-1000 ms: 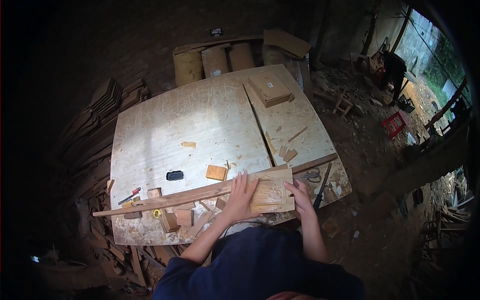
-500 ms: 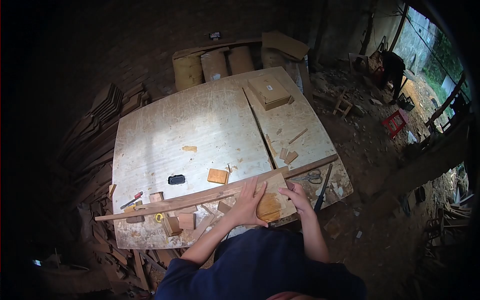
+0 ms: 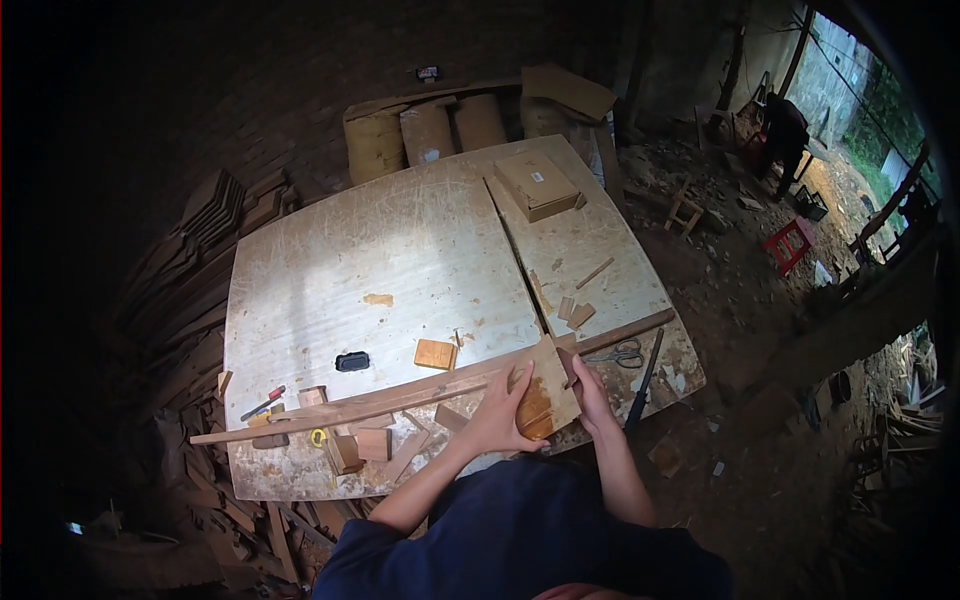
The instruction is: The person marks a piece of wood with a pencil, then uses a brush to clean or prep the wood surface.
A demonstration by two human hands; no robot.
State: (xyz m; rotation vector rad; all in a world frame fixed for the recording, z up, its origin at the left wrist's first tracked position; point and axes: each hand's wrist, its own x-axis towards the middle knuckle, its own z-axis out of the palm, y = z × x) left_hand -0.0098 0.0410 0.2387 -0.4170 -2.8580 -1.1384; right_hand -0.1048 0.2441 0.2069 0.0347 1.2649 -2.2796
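In front of my body, a pale wooden board point(image 3: 560, 381) with an orange-brown patch point(image 3: 535, 408) lies at the table's near edge. My left hand point(image 3: 497, 412) holds the board from the left, its thumb by the near edge and its fingers spread toward the far side. At the board's right side my right hand point(image 3: 592, 398) grips a small flat dark-brown piece point(image 3: 567, 366), held on edge against the board. What that piece is, I cannot make out. A long wooden strip point(image 3: 400, 402) runs across the table just beyond both hands.
Scissors point(image 3: 627, 354) and a dark-handled tool point(image 3: 640, 400) lie to the right. An orange-brown wooden block point(image 3: 435, 353), a black tray-like object point(image 3: 352, 361), offcuts point(image 3: 374, 444) and a cardboard box point(image 3: 538, 186) share the table point(image 3: 330, 270). A person point(image 3: 783, 135) bends far right.
My right hand has moved slightly down and turned, so the dark-brown piece now stands more upright. The board has turned a little under my left hand, which has shifted slightly.
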